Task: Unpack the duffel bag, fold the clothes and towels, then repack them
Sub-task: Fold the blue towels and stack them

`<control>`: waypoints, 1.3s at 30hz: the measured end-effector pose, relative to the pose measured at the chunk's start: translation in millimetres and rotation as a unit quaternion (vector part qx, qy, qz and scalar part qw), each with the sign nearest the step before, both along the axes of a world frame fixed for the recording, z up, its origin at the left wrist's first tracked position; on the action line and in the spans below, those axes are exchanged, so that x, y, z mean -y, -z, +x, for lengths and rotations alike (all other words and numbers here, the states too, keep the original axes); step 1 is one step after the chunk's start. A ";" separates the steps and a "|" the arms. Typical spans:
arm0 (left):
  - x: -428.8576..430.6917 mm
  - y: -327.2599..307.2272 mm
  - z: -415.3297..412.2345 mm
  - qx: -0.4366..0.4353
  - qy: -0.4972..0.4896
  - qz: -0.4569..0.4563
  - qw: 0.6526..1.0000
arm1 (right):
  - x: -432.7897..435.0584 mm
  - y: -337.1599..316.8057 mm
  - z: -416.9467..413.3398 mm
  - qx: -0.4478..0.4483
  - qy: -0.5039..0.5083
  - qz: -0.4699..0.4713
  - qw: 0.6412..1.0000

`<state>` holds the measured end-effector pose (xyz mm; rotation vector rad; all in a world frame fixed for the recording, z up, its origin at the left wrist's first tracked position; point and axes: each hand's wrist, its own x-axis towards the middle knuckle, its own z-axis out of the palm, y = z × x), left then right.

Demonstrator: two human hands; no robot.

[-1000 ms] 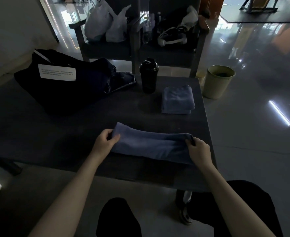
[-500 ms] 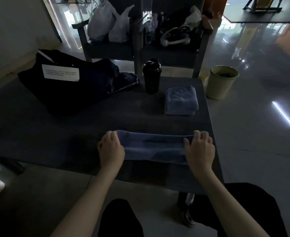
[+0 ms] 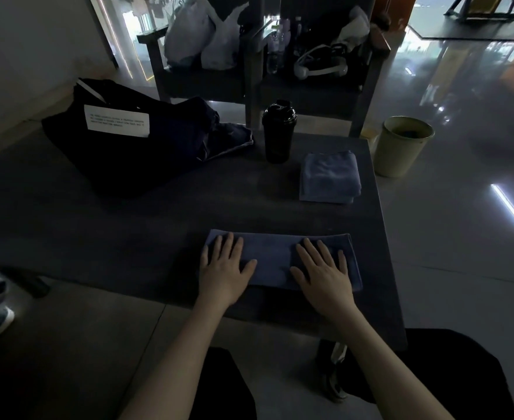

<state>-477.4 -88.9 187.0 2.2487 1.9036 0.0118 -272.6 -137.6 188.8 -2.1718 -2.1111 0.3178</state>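
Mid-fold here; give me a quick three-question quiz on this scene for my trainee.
1. True or false: the left hand and right hand both press flat on the blue towel.
2. What stands between the duffel bag and the folded towel? A kettle; B black shaker bottle; C lamp.
3. Fill in: the green bin stands on the ____.
Key: 1 true; 2 B; 3 floor.
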 end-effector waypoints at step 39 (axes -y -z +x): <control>42.9 -37.0 -34.2 0.370 -0.163 -0.145 0.903 | 54.4 -16.3 -37.1 -0.185 -0.157 0.156 0.958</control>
